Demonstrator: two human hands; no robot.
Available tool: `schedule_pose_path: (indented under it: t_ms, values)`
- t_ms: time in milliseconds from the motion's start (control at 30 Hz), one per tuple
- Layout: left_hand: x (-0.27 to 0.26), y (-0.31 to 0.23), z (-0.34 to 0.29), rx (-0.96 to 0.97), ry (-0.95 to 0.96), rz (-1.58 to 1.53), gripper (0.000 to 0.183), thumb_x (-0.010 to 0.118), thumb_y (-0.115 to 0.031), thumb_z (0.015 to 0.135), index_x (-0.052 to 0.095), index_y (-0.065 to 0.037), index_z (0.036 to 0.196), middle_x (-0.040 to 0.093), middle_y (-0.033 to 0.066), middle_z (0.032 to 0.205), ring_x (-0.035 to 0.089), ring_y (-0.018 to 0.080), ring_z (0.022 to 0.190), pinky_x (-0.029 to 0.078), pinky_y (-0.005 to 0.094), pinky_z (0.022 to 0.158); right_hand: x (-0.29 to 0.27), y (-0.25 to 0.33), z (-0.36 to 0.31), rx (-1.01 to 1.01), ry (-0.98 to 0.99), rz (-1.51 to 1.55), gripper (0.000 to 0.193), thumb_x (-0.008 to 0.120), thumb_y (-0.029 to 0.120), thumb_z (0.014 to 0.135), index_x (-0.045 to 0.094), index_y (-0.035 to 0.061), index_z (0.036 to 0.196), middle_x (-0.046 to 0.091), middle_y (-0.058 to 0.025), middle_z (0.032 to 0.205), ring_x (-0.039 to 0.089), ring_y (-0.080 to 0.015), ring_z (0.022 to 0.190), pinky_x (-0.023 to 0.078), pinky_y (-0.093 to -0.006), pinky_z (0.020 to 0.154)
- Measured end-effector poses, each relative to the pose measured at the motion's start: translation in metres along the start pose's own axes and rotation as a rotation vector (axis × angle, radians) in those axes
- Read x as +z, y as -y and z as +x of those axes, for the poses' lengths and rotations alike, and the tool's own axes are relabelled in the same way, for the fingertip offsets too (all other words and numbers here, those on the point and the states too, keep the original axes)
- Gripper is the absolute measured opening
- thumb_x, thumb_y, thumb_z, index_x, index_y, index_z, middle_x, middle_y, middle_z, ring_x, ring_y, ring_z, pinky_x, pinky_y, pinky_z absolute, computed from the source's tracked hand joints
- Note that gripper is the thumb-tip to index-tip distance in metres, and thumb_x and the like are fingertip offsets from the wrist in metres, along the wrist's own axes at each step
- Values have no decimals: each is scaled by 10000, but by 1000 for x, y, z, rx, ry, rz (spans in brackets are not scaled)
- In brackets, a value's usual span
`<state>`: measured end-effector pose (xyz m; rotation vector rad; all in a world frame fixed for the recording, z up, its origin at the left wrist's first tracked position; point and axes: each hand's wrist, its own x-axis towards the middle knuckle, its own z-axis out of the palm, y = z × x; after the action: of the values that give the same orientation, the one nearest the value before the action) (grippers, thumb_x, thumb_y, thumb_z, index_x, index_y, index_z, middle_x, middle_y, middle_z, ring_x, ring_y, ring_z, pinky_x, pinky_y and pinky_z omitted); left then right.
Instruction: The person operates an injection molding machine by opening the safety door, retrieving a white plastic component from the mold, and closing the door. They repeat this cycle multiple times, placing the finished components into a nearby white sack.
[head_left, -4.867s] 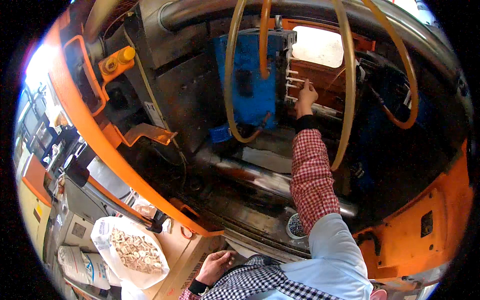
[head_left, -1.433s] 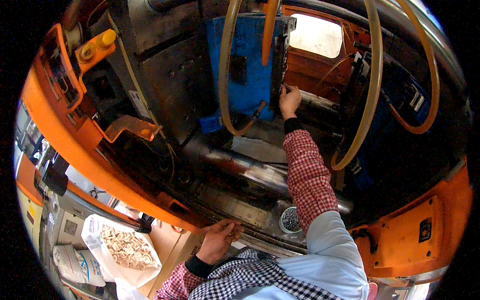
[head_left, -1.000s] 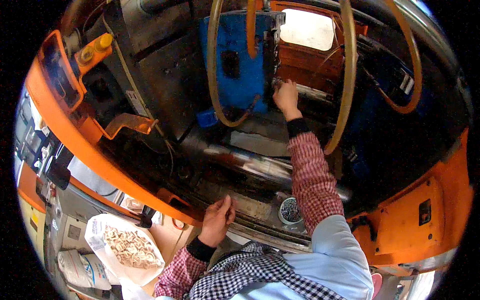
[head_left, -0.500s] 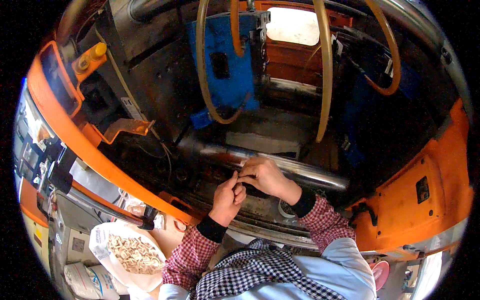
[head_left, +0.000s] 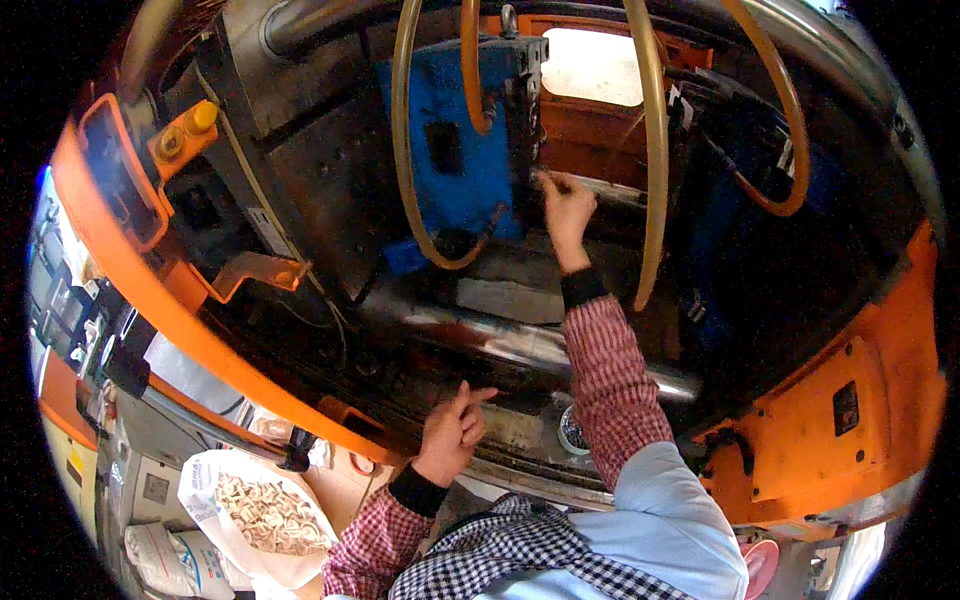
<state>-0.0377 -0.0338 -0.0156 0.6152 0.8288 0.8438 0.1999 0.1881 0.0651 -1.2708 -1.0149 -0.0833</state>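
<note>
My right hand [head_left: 568, 212] reaches deep into the machine, with thumb and fingertips pinched together at the dark inner face of a blue metal mould block [head_left: 450, 150]. Whatever is in that pinch is too small to make out. Lower down, my left hand [head_left: 452, 432] hovers above the machine's near ledge. Its index finger points to the right while the other fingers curl toward the palm, hiding anything inside. Between the hands runs a polished steel bar [head_left: 500, 335]. A small round cup [head_left: 573, 432] with dark bits inside stands beside my right sleeve.
Amber hoses [head_left: 650, 150] loop down around my right arm. An orange frame [head_left: 230, 350] borders the opening on the left, and an orange panel [head_left: 810, 430] on the right. A white sack [head_left: 200, 490] of small pale parts stands at lower left.
My hands were together above the near ledge, fingertips touching. My right hand has since moved up and away to the blue mould block; my left stays low, its index finger now extended.
</note>
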Motion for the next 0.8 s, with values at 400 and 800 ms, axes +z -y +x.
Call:
schedule_pose_path:
  t_ms: [400,800]
  values:
    - [-3,4,-17,-36,-195,-22,477,435,-382,946,525,59,1103,209,-62,531,210,60,455,172,228,421,100,-93,69,-70,-232,-228,230,678,220,783,691,0,850,667,-155,831,628,-300,753,475,-386,691]
    - [-13,10,-15,-10,-215,-3,362,436,-283,959,540,48,1064,356,-27,594,308,71,506,254,223,459,87,-62,57,-153,-10,-300,176,585,102,776,666,-4,892,612,-189,938,555,-348,918,443,-412,789]
